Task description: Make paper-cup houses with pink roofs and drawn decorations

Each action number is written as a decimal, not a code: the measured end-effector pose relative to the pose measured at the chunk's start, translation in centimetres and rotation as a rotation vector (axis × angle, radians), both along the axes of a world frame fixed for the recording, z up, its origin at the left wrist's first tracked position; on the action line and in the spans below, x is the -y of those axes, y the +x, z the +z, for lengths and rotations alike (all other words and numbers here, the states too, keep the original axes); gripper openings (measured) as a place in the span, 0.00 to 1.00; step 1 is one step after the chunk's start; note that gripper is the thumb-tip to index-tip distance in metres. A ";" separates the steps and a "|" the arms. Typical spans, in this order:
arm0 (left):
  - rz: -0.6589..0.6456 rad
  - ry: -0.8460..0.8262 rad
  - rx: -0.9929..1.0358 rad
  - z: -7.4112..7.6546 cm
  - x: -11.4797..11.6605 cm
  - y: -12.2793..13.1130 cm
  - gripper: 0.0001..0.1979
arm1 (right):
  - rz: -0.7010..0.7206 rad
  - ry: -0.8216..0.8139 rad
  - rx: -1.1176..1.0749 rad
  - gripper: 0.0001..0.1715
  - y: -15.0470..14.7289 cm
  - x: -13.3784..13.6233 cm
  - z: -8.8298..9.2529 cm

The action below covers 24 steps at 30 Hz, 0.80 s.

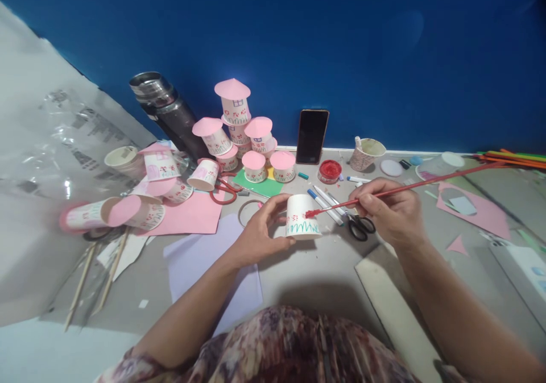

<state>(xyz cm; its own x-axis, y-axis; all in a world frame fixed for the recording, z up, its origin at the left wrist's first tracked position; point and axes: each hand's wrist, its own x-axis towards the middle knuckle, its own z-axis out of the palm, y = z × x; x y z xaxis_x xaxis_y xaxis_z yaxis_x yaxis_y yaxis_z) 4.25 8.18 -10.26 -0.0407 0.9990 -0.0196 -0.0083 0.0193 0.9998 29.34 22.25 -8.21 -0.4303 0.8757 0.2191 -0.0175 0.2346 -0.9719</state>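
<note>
Just in from the middle of the table's (333, 258) near edge, the left hand (264, 229) is clamped on the side of a white paper cup (301, 204), rim downward, seemingly steadying it while leaving its patterned front bare. And the right hand (386, 209) pinches a red brush (443, 178) nearer the tip, likely for control, its red end right at the cup's face! Farther on, an open red paint pot (329, 173) sits within easy dipping reach. At the back edge, a phone (313, 136) leans on the wall (362, 59), presumably for support; left of it, pink-roofed cups (235, 109) stand stacked.
</note>
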 end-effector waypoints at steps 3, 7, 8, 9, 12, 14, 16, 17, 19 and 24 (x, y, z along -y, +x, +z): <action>-0.003 -0.005 0.006 0.0 0.0 0.0 0.41 | 0.007 -0.006 -0.028 0.16 0.0 -0.1 0.0; -0.015 0.011 0.026 0.0 -0.1 0.1 0.40 | 0.020 0.003 0.013 0.15 0.0 0.0 -0.1; -0.020 0.016 0.033 0.0 -0.1 0.1 0.40 | 0.013 0.008 0.015 0.14 0.0 0.0 -0.1; -0.022 0.019 0.037 0.1 -0.1 0.1 0.40 | 0.002 0.013 0.008 0.14 0.0 0.0 -0.1; -0.027 0.008 0.033 0.1 -0.1 0.2 0.40 | -0.015 0.017 -0.019 0.14 0.0 0.0 -0.1; -0.028 0.001 0.026 0.1 -0.2 0.2 0.40 | -0.006 0.019 -0.012 0.14 0.0 0.0 -0.1; -0.027 0.006 0.028 0.1 -0.2 0.2 0.40 | 0.005 0.026 0.009 0.14 0.0 0.0 0.0; -0.026 0.010 0.030 0.1 -0.1 0.2 0.40 | 0.004 0.032 0.013 0.14 0.0 0.0 0.0; -0.024 0.016 0.031 0.1 -0.1 0.2 0.41 | -0.005 0.043 0.002 0.14 0.0 -0.1 0.1; -0.012 0.002 0.031 0.2 -0.1 0.2 0.41 | -0.013 0.055 -0.026 0.12 0.3 -0.2 0.0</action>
